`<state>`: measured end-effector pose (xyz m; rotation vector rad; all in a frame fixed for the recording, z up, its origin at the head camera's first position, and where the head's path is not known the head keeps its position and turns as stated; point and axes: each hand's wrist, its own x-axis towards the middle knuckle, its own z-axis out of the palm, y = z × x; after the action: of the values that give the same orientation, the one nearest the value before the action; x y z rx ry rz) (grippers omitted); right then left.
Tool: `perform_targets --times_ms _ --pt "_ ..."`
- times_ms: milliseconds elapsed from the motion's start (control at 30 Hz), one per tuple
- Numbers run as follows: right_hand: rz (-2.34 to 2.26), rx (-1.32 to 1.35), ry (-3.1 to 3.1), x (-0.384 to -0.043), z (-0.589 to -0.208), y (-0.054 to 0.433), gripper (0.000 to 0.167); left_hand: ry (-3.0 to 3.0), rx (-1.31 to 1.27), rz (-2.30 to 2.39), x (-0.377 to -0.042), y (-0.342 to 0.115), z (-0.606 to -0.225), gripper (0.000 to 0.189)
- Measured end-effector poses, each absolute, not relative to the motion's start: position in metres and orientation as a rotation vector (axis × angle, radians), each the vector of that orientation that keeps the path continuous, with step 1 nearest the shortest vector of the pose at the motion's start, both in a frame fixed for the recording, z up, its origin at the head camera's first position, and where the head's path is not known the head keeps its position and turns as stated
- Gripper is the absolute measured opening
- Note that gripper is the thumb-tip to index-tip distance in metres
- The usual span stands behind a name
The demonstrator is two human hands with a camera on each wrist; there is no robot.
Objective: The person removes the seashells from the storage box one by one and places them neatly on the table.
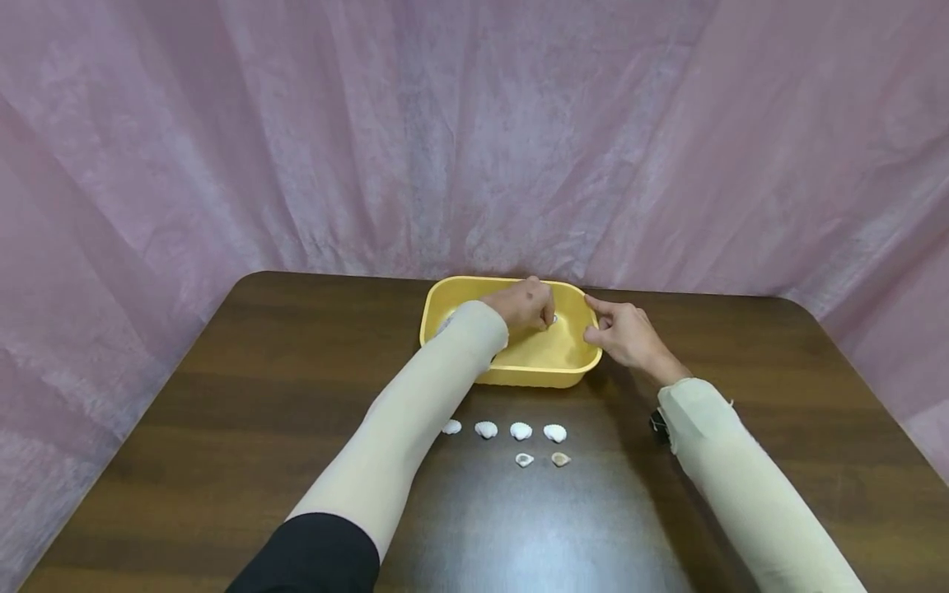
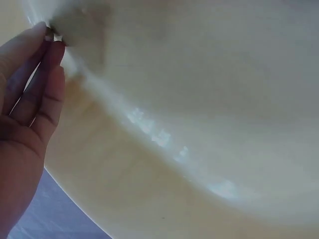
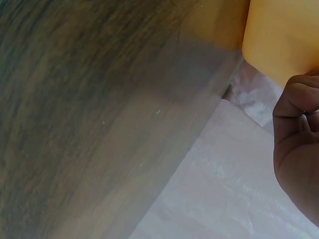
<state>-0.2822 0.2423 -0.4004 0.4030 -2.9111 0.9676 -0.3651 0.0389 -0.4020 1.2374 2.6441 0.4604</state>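
My left hand [image 1: 528, 303] reaches down into a yellow plastic basin [image 1: 534, 377], fingers curled low over its floor. In the left wrist view its thumb and fingertips pinch a small shell [image 2: 49, 34], mostly hidden by the fingers, near the basin's inner wall. A small whitish bit [image 1: 554, 319] shows beside these fingers in the head view. My right hand [image 1: 630, 336] grips the basin's right rim, its thumb and forefinger spread along the edge. Part of a pale, patterned thing [image 1: 445, 323] shows at the basin's left inside, partly behind the left forearm.
In front of the basin, several white ribbed shells [image 1: 521, 431] lie in a row on the dark wooden table [image 1: 296, 395]; the left forearm crosses over the row's left end. Below them lie two smaller pointed shells [image 1: 524, 459]. A pink curtain [image 1: 474, 140] hangs behind the table.
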Motion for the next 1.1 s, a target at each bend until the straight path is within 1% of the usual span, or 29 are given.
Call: perform_targets --times_ms 233,567,867,1100 --pt "0.939 0.397 -2.939 -0.284 -0.401 0.24 0.061 2.623 1.219 0.467 -0.367 0.039 -0.398 0.011" --pt "0.902 0.382 -2.962 -0.285 -0.4 0.24 0.062 2.531 1.112 0.685 -0.366 0.029 -0.373 0.013" --pt "0.91 0.337 -2.992 -0.287 -0.402 0.238 0.063 2.475 1.06 0.839 -0.359 0.024 -0.355 0.019" --pt "0.907 0.336 -3.009 -0.288 -0.401 0.237 0.064 2.434 1.074 0.879 -0.352 0.014 -0.344 0.025"
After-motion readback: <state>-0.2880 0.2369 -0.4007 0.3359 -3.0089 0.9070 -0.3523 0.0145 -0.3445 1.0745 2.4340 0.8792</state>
